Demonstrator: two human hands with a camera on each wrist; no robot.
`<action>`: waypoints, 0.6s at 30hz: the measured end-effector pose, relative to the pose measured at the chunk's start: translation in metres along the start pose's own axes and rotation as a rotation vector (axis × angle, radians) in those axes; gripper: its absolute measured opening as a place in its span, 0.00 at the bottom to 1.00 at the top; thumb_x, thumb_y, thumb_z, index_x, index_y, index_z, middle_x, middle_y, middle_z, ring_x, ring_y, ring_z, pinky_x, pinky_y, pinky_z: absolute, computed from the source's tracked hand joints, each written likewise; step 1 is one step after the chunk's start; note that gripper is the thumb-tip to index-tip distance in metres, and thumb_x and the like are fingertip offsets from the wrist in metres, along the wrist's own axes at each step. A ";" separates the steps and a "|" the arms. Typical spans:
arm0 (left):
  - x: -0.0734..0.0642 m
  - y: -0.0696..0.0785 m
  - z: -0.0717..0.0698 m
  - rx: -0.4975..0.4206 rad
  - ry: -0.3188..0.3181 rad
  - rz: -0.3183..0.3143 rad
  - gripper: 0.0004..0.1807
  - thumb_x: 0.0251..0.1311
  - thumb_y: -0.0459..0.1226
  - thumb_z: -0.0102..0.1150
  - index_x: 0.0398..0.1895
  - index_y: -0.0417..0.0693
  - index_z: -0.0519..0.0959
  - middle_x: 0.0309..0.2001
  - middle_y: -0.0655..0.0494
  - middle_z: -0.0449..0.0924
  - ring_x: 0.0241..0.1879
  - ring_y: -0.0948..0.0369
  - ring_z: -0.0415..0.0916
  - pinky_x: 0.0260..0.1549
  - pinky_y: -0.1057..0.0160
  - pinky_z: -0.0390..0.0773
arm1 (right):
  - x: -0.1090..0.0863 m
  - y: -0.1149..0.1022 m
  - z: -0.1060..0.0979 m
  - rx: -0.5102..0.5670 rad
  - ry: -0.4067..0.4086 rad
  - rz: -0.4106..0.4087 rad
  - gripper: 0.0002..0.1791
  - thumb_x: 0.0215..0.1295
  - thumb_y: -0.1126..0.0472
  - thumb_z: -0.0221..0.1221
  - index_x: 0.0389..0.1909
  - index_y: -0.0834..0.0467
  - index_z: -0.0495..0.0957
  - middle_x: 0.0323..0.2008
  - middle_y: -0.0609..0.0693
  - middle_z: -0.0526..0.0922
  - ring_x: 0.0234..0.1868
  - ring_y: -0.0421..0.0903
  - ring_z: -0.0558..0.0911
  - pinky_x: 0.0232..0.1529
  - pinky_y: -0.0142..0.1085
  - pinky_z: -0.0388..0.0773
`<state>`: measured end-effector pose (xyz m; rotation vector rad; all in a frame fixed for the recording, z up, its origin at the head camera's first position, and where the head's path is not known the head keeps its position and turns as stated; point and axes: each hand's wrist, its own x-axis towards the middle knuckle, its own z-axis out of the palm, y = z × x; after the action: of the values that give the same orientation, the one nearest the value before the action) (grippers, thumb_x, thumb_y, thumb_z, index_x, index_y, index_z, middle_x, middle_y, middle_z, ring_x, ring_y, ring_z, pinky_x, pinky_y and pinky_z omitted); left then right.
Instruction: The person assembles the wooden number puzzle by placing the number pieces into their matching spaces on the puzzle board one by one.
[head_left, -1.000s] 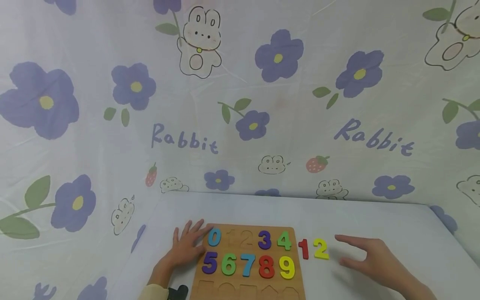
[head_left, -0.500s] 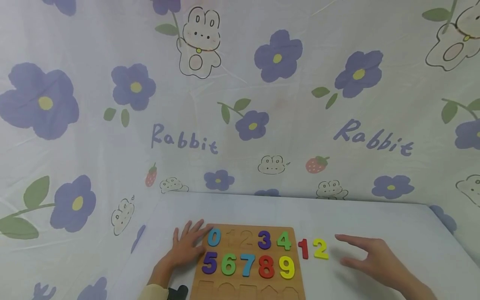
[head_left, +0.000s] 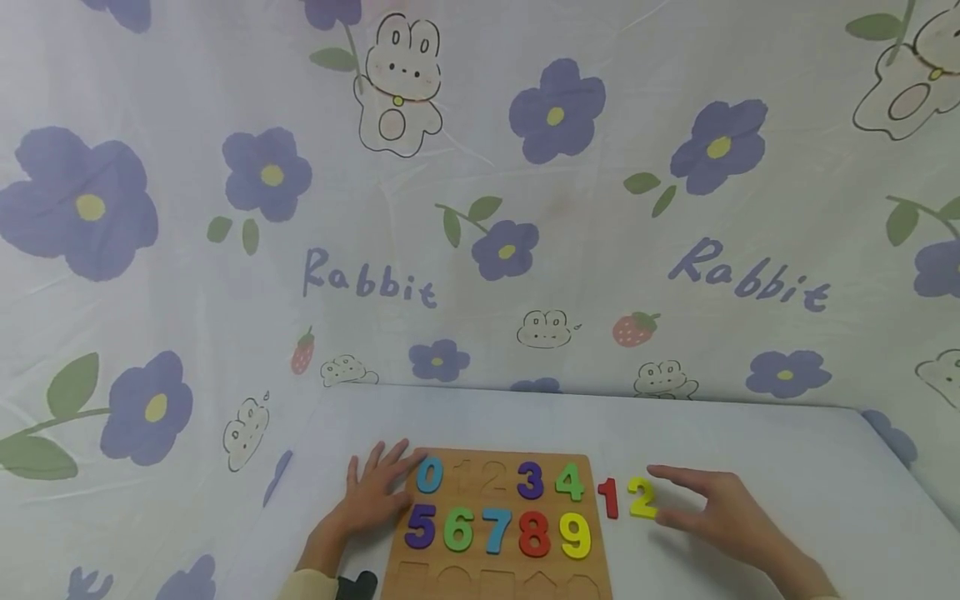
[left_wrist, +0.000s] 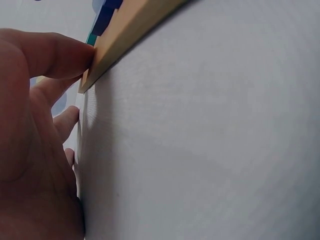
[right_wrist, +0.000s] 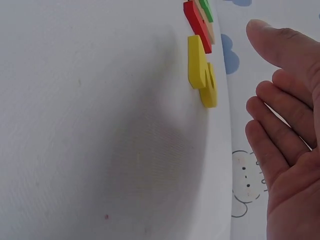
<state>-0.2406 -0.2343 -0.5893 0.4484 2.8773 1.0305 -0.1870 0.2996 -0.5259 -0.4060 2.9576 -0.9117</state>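
My left hand rests at the left edge of a wooden number board, its fingers spread. In the left wrist view the thumb touches the board's side. Blue 0, purple 3, green 4 and several other numbers sit on the board. Two outlined slots for 1 and 2 show bare wood. On the table, right of the board, lie a red 1 and a yellow 2. Beside the 2, my right hand hovers with thumb and index finger apart, holding nothing.
A white table carries the board. Behind it hangs a cloth printed with rabbits and flowers. Shape outlines run along the board's lower row, cut off by the frame. Something black lies by the left wrist.
My right hand has moved left, and its thumb and index finger now come up to the yellow 2. The left hand and the board have stayed in place.
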 end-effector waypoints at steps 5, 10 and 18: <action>0.000 -0.003 0.002 0.003 0.007 0.013 0.40 0.63 0.41 0.62 0.82 0.65 0.72 0.86 0.39 0.58 0.86 0.26 0.37 0.74 0.16 0.20 | 0.005 0.004 0.009 0.021 0.003 -0.003 0.33 0.61 0.51 0.79 0.67 0.53 0.86 0.63 0.52 0.90 0.69 0.64 0.84 0.66 0.69 0.81; 0.002 -0.007 0.005 0.015 0.014 0.011 0.40 0.63 0.42 0.62 0.82 0.66 0.72 0.87 0.41 0.59 0.86 0.27 0.37 0.75 0.16 0.21 | 0.010 0.008 0.015 0.031 -0.007 -0.003 0.33 0.60 0.51 0.80 0.66 0.53 0.86 0.63 0.52 0.90 0.69 0.64 0.84 0.66 0.68 0.81; 0.002 -0.005 0.005 0.035 0.003 -0.032 0.40 0.63 0.40 0.62 0.82 0.64 0.72 0.88 0.45 0.58 0.88 0.32 0.36 0.78 0.21 0.21 | 0.014 0.014 0.025 0.048 -0.013 0.004 0.34 0.57 0.56 0.81 0.66 0.54 0.86 0.64 0.50 0.90 0.69 0.59 0.85 0.68 0.60 0.82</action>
<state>-0.2430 -0.2341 -0.5958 0.4022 2.9000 0.9780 -0.2014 0.2932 -0.5532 -0.4022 2.9170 -0.9741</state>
